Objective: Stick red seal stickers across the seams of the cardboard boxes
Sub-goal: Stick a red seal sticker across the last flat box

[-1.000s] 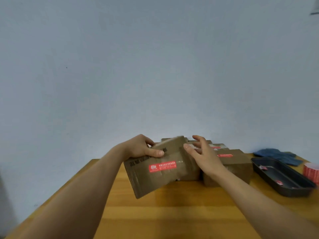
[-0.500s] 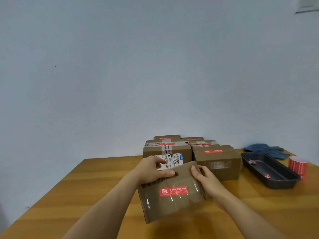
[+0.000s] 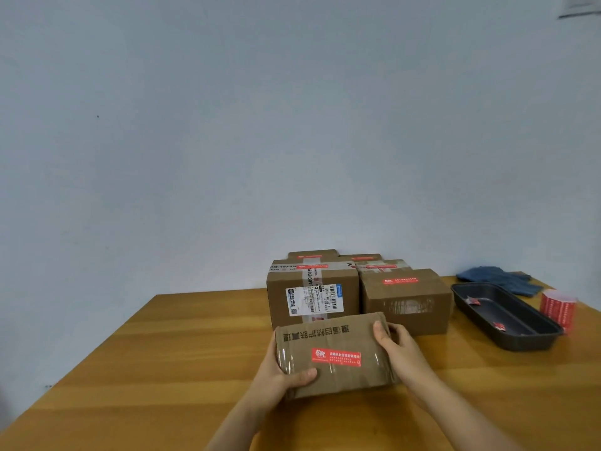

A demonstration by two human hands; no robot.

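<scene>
On the wooden table point(image 3: 162, 346), near its front middle, a flat cardboard box point(image 3: 331, 353) lies between both hands. The left hand point(image 3: 279, 379) grasps its 9 o'clock end, thumb curled over the top face; the right hand point(image 3: 400, 349) grasps the 3 o'clock end, thumb on the upper edge. A red seal sticker point(image 3: 336, 357) sits across the taped seam on top of the box. At 12 o'clock from it stands a labelled box point(image 3: 312, 297), and at 1 o'clock a brown box point(image 3: 406, 301) bearing its own red sticker point(image 3: 400, 281); more boxes stand behind them. At 3 o'clock lies a dark tray point(image 3: 507, 320), with a red sticker roll point(image 3: 557, 307) just beyond it and blue cloth point(image 3: 500, 279) farther back.
</scene>
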